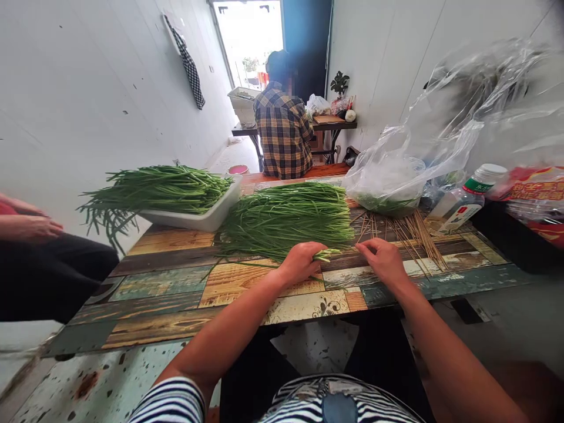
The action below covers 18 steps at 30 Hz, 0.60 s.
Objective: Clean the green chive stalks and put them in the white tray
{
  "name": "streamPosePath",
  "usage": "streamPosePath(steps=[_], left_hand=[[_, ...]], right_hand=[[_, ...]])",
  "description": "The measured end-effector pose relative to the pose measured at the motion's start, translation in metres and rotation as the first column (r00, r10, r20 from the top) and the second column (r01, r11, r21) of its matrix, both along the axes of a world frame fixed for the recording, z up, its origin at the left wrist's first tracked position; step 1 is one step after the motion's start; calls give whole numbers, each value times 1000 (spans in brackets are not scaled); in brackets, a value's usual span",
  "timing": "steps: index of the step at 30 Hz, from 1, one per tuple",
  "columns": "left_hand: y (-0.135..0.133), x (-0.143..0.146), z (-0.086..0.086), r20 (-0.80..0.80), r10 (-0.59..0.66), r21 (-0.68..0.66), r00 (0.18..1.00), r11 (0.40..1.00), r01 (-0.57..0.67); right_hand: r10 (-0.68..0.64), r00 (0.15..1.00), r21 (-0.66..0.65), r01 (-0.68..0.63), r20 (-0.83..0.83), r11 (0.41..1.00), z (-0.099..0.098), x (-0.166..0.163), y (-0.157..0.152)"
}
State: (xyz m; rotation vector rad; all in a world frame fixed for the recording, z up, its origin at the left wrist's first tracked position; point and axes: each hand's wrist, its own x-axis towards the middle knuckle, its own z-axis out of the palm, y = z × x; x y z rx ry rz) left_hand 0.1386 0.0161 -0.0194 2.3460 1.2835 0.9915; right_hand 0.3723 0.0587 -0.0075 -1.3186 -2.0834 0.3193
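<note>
My left hand is closed around a small bunch of garlic chives, the pale cut ends pointing right. Just to the right, my right hand pinches thumb and forefinger together on what looks like a thin bamboo skewer, mostly hidden by the fingers. Beyond my left hand lies a wide pile of garlic chives, pale ends to the right. Loose bamboo skewers are spread on the table past my right hand.
More chives overflow a white tub at left. Right of the pile stand a clear plastic bag, a bottle and a black box. One person sits beside the patterned table at left; another sits at the back.
</note>
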Motion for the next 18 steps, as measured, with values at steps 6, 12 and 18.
streamPosePath(steps=[6,12,18], left_hand=[[1,1,-5,101,62,49,993,997,-67],[3,-1,-9,116,140,96,983,984,-151],[5,-1,-6,195,136,147,971,975,-166]], right_hand=[[9,985,124,-31,174,992,-8,-11,-2],[-56,951,102,26,303,994,-11,-14,-7],[19,987,74,-32,161,997,-15,-21,-9]])
